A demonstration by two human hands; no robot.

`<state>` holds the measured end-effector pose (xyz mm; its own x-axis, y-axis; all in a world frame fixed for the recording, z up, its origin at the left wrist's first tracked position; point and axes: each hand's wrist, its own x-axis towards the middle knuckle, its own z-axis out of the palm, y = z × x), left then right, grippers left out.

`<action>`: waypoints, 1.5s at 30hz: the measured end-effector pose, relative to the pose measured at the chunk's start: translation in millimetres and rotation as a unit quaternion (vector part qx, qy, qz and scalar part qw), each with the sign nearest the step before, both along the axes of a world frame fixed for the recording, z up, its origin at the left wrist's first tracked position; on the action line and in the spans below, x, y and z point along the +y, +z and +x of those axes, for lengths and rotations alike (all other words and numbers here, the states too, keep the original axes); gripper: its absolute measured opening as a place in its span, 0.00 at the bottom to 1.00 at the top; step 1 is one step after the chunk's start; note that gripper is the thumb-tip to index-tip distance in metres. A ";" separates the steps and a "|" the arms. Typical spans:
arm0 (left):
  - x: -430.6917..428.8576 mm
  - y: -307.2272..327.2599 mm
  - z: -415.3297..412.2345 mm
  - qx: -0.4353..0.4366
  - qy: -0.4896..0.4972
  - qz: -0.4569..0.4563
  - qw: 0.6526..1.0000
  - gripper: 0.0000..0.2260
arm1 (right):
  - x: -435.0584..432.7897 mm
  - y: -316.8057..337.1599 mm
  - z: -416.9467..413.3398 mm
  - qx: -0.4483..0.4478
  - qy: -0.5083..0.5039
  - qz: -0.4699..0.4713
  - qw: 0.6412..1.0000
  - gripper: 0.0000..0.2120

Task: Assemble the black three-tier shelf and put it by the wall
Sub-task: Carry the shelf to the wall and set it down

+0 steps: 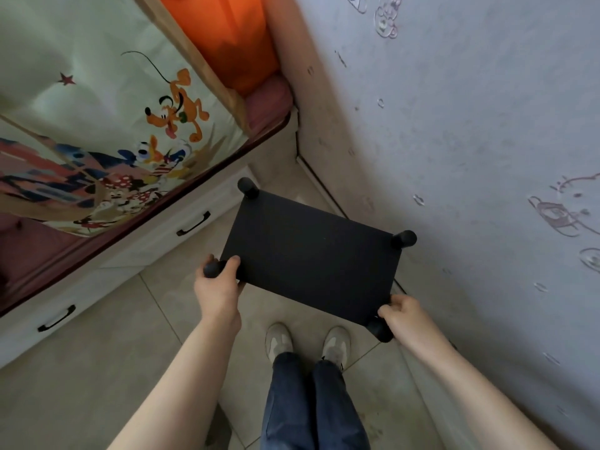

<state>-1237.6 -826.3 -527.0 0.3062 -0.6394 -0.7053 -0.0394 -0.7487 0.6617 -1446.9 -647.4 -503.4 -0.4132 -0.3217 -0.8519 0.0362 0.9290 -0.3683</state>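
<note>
I look straight down on the black shelf [310, 254]. Only its top board and four round corner caps show; the lower tiers are hidden beneath. It stands between the bed on the left and the wall [470, 157] on the right, its right corner cap close to the wall. My left hand [219, 284] grips the near left corner post, fingers curled round the cap. My right hand [401, 311] pinches the near right corner of the top board, just above that corner's cap.
A bed [97, 141] with a cartoon-print cover and white drawers [181, 222] fills the left. Orange fabric [224, 37] hangs at the back. My shoes [308, 342] stand on the tiled floor [97, 368] just behind the shelf.
</note>
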 end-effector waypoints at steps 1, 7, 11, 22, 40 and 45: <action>5.0 1.7 -3.9 0.015 0.027 0.007 1.000 0.24 | -1.9 3.4 -3.6 0.027 0.046 0.006 0.999 0.07; 40.8 10.3 -27.1 0.162 0.091 0.103 0.977 0.23 | -38.0 38.7 -22.8 0.228 0.220 -0.054 0.947 0.15; 56.0 10.6 -40.9 0.190 0.040 0.117 0.974 0.18 | -83.7 41.2 -26.7 0.250 0.292 -0.184 0.905 0.19; 54.8 8.4 -43.4 0.203 -0.014 0.123 0.971 0.20 | -146.6 -6.7 -17.1 0.179 0.447 -0.124 0.868 0.31; -55.1 5.7 -91.2 0.178 -0.142 0.126 0.966 0.15 | -199.8 -5.4 -69.1 0.143 0.265 -0.092 0.949 0.36; -96.3 3.1 -111.9 0.188 -0.187 0.123 0.956 0.13 | -220.4 -5.6 -83.8 0.163 0.205 -0.089 0.961 0.34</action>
